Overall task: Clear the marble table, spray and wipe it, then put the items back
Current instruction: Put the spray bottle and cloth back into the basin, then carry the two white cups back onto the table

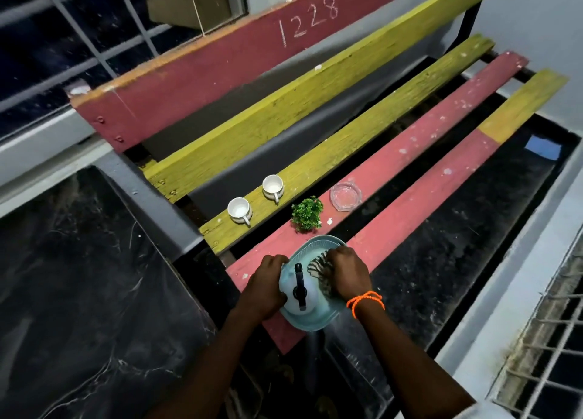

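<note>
A light blue tray rests on the near end of the bench's pink slats. On it stands a pale blue spray bottle with a black trigger top, and beside it lies a striped cloth. My left hand grips the bottle's left side. My right hand closes on the cloth; an orange bracelet circles that wrist. Two white cups, a small green plant and a glass ashtray sit further along the slats. The black marble table lies at the left.
The bench has red and yellow slats with gaps between them, and "1228" chalked on its backrest. Dark marble floor shows under and right of the bench. A grey wall and barred window rise behind; a metal grille runs along the lower right.
</note>
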